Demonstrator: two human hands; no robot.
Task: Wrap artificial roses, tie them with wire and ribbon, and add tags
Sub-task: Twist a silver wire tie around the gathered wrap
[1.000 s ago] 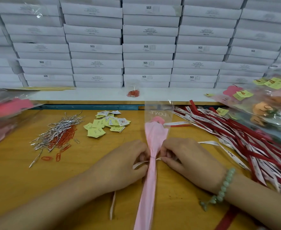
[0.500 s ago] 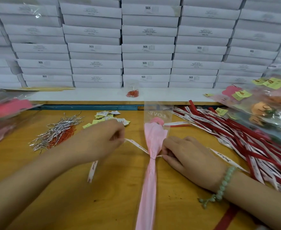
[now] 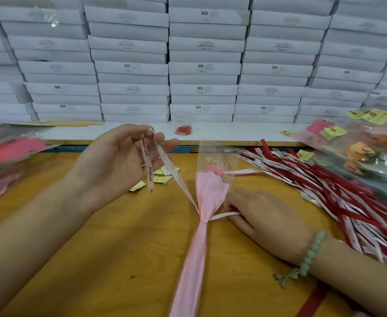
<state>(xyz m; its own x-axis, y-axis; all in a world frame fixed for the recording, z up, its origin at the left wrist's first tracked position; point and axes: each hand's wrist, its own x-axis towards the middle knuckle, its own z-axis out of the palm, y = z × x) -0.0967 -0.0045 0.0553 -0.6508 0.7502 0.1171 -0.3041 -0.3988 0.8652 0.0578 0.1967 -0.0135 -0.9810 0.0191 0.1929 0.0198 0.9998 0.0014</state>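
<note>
- Head view, left grip [image 3: 117, 161]: raised above the counter [image 3: 130, 248], it pinches the long end of the ribbon [image 3: 178, 177], which loops over its fingertips. A weak pinch would likely let the taut strand slip and slacken the tie.
- Wrapped rose [image 3: 210, 191]: lies mid-counter with the ribbon cinched round its neck. Excess upward pull could lift it or crumple the wrap.
- Right grip [image 3: 268, 218]: fingers curl on the short ribbon tail beside the neck. Early release risks the knot opening.
- Loose ribbons [image 3: 325, 186]: near the right wrist; they may snag.
</note>
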